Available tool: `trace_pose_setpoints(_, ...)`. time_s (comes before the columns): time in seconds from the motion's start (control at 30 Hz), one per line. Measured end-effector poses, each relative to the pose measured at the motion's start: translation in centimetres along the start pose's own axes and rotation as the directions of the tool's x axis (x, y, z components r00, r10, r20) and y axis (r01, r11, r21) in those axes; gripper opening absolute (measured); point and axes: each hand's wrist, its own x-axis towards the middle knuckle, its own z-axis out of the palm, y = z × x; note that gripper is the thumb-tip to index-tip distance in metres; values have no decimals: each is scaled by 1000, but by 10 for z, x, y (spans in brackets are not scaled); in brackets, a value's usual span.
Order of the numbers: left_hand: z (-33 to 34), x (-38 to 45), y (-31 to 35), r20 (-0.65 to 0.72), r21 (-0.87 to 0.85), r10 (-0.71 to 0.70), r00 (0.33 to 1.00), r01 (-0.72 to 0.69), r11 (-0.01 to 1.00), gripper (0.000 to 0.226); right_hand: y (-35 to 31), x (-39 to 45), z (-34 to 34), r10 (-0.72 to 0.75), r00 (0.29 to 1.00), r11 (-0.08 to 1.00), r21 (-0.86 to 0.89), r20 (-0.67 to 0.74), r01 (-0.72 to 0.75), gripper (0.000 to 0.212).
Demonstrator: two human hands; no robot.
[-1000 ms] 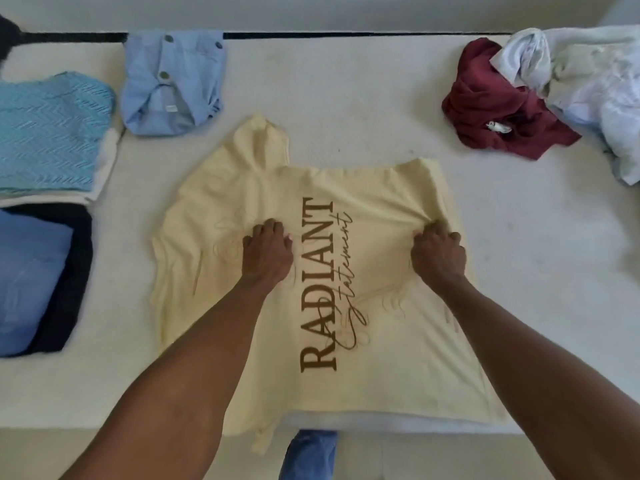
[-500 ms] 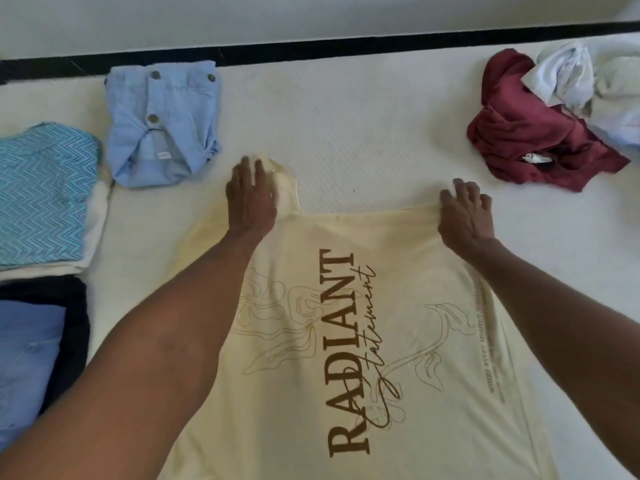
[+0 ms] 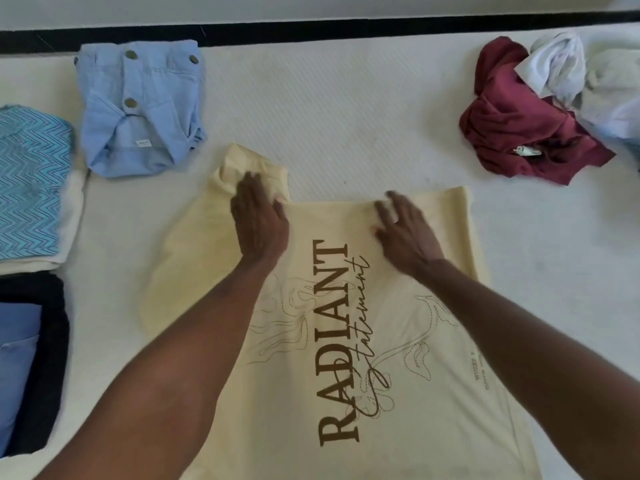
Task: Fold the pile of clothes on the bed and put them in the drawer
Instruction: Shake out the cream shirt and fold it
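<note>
Head view: the only camera, looking down on the bed.
Shirt: a pale yellow T-shirt lies spread print-up on the bed, in the middle and toward the near edge; one sleeve sticks out at its far left corner.
Left hand: flat on the shirt at the base of that sleeve, fingers straight and pressing the cloth; it grasps nothing.
Right hand: flat on the shirt's far edge, right of the left hand, fingers spread and slightly blurred; it holds nothing either.
Folded clothes: a light blue buttoned garment lies well left of the shirt, with a zigzag-patterned stack and a dark stack at the left edge.
Unfolded pile: a maroon garment and white clothes sit crumpled at far right.
Risk: smoothing with flat palms may push creases toward the sleeve, so a fold made now could come out crooked. The shirt's near part seems to overhang the bed, and its weight could drag it off.
Hidden: the shirt's near hem and right sleeve are cut off or covered by the arms. No drawer shows. The small print near the right forearm is unreadable.
</note>
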Motion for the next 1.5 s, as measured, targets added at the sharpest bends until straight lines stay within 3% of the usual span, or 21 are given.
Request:
trace_pose_setpoints(0.07, 13, -36, -9, 207, 131, 243, 948, -273, 953, 61, 5, -22, 19, -23, 993, 1000, -10, 114, 24, 69)
trace_pose_setpoints(0.1, 18, -53, -13, 292, 165, 273, 917, -329, 930, 62, 18, -38, 23, 52, 993, 999, 1, 106, -52, 72)
trace_pose_setpoints(0.17, 22, -78, -25, 320, 227, 198, 927, -277, 934, 64, 48, -62, 26, 311, 949, 950, 13, 54, -312, 76)
trace_pose_setpoints(0.23, 21, -93, -31, 294, 262, 77, 953, -157, 952, 64, 65, -72, 19, 542, 839, 840, 13, 43, -543, 79)
trace_pose_setpoints(0.3, 17, -117, -27, 297, 258, 48, 954, -129, 958, 65, 61, -83, 17, 642, 766, 765, 52, 26, -642, 80)
trace_pose_setpoints(0.33, 15, -136, -24, 309, 246, 70, 948, -151, 957, 65, 52, -91, 20, 601, 799, 797, 48, 21, -601, 79)
trace_pose_setpoints(0.4, 12, -178, -19, 356, 207, 139, 924, -223, 953, 63, 32, -119, 34, 317, 944, 948, 6, 94, -318, 74)
trace_pose_setpoints(0.47, 6, -228, -19, 387, 183, 190, 902, -278, 943, 63, 22, -168, 50, 128, 977, 992, 1, 171, -130, 70)
trace_pose_setpoints(0.53, 1, -277, -27, 362, 196, 175, 916, -258, 946, 63, 34, -215, 62, 233, 965, 972, -4, 123, -234, 69)
trace_pose_setpoints(0.6, -5, -318, -39, 318, 223, 155, 935, -232, 947, 61, 47, -256, 70, 429, 899, 902, 3, 89, -431, 69)
trace_pose_setpoints(0.67, -13, -353, -45, 262, 229, 193, 945, -256, 939, 53, 48, -291, 79, 480, 875, 874, 53, 59, -483, 68)
trace_pose_setpoints(0.73, -19, -387, -46, 170, 206, 306, 937, -338, 918, 37, 39, -327, 96, 244, 969, 967, 61, 46, -246, 63)
trace_pose_setpoints(0.8, -26, -428, -45, 103, 178, 407, 908, -420, 890, 25, 41, -375, 114, 18, 1000, 1000, 12, 24, -19, 61)
trace_pose_setpoints(0.93, -36, -472, -60, 160, 152, 414, 896, -437, 887, 34, 49, -438, 126, 167, 983, 986, 1, -76, -167, 57)
trace_pose_setpoints(1.03, -38, -473, -68, 166, 197, 460, 872, -486, 851, 50, 55, -456, 128, 47, 996, 994, -93, -77, -54, 51)
trace_pose_setpoints(1.1, -40, -470, -66, 189, 216, 450, 873, -484, 848, 55, 64, -456, 122, 7, 998, 993, -117, -62, -14, 58)
trace_pose_setpoints(1.2, -44, -464, -56, 197, 245, 373, 907, -414, 877, 47, 70, -448, 113, 23, 997, 997, -73, -71, -29, 54)
trace_pose_setpoints(1.33, -52, -462, -51, 148, 241, 199, 969, -230, 943, 42, 69, -445, 105, 54, 988, 997, -48, -144, -61, 31)
trace_pose_setpoints(1.43, -67, -461, -56, 30, 164, 33, 999, -38, 986, 43, 69, -442, 93, 110, 968, 992, -41, -224, -122, 28)
trace_pose_setpoints(1.5, -83, -447, -61, -51, 90, -29, 998, 33, 995, 47, 69, -434, 76, 214, 933, 977, 63, -289, -205, 30)
